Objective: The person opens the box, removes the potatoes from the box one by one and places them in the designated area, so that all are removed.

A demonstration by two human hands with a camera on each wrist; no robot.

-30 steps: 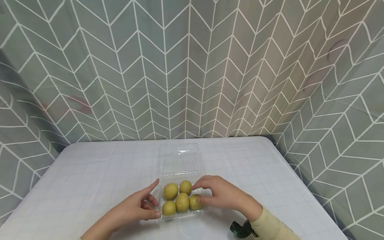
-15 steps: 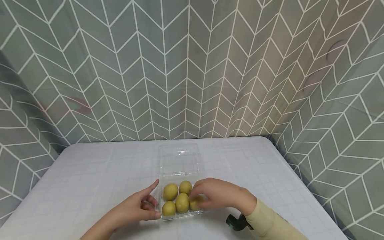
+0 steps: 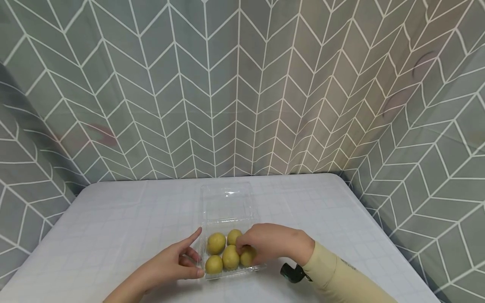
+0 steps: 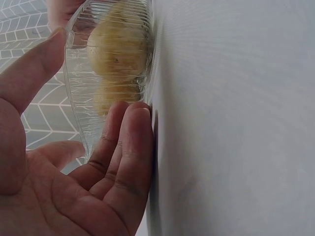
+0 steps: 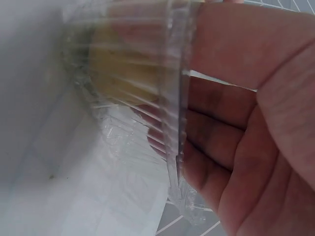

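Note:
A clear plastic clamshell box (image 3: 227, 275) lies on the table with its lid (image 3: 227, 204) folded back. Several round yellow-green fruits (image 3: 230, 257) sit in its base in two rows. My left hand (image 3: 172, 263) is at the box's left side, fingers fairly straight, thumb and index spread along the wall; in the left wrist view its fingertips (image 4: 135, 118) touch the ribbed plastic. My right hand (image 3: 270, 244) reaches over the right wall and holds the front right fruit (image 3: 247, 256) between thumb and fingers. Through the plastic, the right wrist view shows that fruit (image 5: 123, 69); the hand hides part of it.
A white, faintly gridded cloth covers the table (image 3: 132, 219). A grey curtain (image 3: 227, 105) with white chevron lines hangs behind and along both sides. A dark strapped device (image 3: 291, 272) is worn under the right wrist, by the beige sleeve (image 3: 337, 273).
My right hand has moved slightly left and its fingers have closed round the front right fruit. The left hand stays at the box's left side.

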